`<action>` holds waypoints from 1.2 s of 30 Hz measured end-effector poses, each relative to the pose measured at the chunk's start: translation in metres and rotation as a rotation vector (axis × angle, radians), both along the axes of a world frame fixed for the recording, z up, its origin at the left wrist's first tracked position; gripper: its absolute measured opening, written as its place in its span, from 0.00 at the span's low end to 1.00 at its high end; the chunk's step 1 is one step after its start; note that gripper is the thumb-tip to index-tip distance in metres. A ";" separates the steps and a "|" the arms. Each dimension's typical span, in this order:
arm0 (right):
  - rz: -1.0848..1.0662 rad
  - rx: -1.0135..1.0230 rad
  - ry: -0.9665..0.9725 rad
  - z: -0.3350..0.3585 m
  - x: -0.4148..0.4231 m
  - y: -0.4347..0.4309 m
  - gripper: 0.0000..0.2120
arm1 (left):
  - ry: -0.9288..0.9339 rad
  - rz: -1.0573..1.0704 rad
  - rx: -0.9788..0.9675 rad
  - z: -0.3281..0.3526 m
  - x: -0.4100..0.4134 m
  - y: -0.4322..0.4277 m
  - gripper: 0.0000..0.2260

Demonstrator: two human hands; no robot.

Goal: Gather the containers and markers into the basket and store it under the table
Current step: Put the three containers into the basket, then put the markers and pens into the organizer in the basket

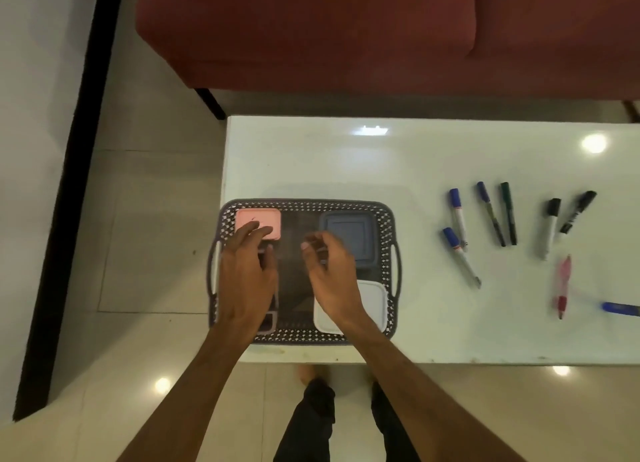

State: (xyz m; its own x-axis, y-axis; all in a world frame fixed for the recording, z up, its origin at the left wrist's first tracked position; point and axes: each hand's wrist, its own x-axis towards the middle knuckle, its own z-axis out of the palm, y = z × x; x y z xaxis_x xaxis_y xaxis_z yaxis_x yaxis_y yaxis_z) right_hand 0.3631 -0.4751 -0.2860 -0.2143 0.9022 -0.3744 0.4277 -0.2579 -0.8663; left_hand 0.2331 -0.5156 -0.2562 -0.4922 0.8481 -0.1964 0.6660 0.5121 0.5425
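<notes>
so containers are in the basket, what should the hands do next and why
Probably send the right hand to the nearest blue-capped marker: the basket holds only containers, both hands look empty, and the markers lie loose on the table.

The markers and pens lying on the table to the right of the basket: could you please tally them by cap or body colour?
Blue-capped markers: 3
Green-capped marker: 1
Black-capped markers: 2
Red pen: 1
Blue item cut off by the right edge: 1
Total: 8
</notes>
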 end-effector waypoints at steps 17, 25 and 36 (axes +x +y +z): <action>-0.447 0.058 -0.198 -0.021 0.272 0.073 0.07 | -0.403 -0.017 -0.069 -0.028 0.292 0.094 0.13; -0.214 0.021 -0.351 -0.057 0.303 0.132 0.10 | -0.303 0.252 -0.273 -0.073 0.337 0.121 0.21; 0.143 0.004 -0.499 -0.075 0.273 0.176 0.19 | -0.205 0.356 -0.319 -0.095 0.322 0.160 0.20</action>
